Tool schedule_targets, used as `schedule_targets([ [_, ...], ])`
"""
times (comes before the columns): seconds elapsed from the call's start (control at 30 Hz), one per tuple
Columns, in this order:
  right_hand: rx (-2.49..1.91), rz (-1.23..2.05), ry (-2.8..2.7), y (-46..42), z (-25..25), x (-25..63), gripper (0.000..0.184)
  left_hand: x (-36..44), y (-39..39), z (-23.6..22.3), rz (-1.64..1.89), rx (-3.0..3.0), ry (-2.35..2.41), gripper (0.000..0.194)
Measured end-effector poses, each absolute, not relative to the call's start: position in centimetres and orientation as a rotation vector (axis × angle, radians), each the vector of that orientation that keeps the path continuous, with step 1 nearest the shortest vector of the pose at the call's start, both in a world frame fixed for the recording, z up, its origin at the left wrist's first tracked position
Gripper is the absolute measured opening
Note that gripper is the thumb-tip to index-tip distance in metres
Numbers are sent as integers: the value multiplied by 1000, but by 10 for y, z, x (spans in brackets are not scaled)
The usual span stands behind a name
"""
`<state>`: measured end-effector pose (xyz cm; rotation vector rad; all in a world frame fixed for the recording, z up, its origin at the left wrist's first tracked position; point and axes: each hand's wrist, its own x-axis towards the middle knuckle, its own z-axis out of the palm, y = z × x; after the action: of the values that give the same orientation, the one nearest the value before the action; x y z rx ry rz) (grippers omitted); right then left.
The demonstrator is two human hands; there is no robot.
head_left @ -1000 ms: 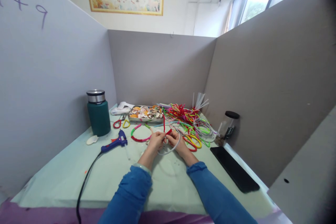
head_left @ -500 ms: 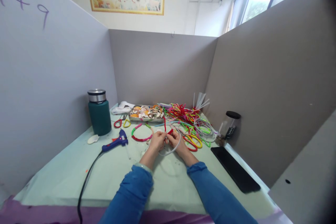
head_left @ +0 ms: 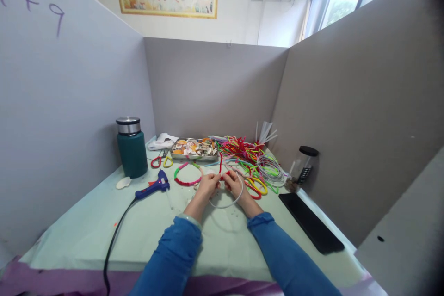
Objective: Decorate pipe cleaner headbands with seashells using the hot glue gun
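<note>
Close together over the middle of the table, my left hand (head_left: 209,186) and my right hand (head_left: 235,187) are both closed in pinches. A thin whitish ring (head_left: 225,206) loops below and between them, its upper part at my fingers. Red fuzzy pipe cleaner (head_left: 221,163) sticks up from my left fingertips, and more red shows at the right fingertips, on the ring. The fingers partly hide where the two meet. Left of my hands lies a ring wrapped in coloured pipe cleaner (head_left: 188,183), in pink, green and red.
A blue glue gun (head_left: 152,189) with a black cord lies left, near a green thermos (head_left: 132,152). Behind are scissors (head_left: 168,162), a tray of shells (head_left: 194,158) and a pipe-cleaner heap (head_left: 243,148). A black slab (head_left: 310,223) and a lidded jar (head_left: 301,169) are right.
My fingertips have shifted slightly, with the right hand turned a little. The whitish ring hangs rounder and lower between my hands, and the red pipe cleaner's free end has moved slightly right.
</note>
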<state>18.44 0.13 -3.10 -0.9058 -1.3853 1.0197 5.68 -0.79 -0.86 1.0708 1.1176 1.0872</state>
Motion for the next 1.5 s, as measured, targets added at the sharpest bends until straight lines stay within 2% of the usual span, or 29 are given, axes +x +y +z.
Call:
schedule_targets([
  [0.47, -910, 981, -1441, -5, -23, 187, 30, 55, -14, -3, 1014, 1006, 996, 27],
  [0.9, -781, 1191, -1432, -2, -28, 187, 22, 50, -13, 4, 1099, 863, 1008, 23],
  [1.2, -857, 1211, -1311, 3, -33, 184, 40, 53, -18, 4, 933, 1047, 970, 31],
  [1.33, -830, 1222, -1298, 2, -31, 183, 39, 55, -18, 0, 861, 1150, 927, 30],
  [1.5, -862, 1216, -1225, 6, -36, 186, 37, 57, -18, -1, 933, 1142, 968, 29],
])
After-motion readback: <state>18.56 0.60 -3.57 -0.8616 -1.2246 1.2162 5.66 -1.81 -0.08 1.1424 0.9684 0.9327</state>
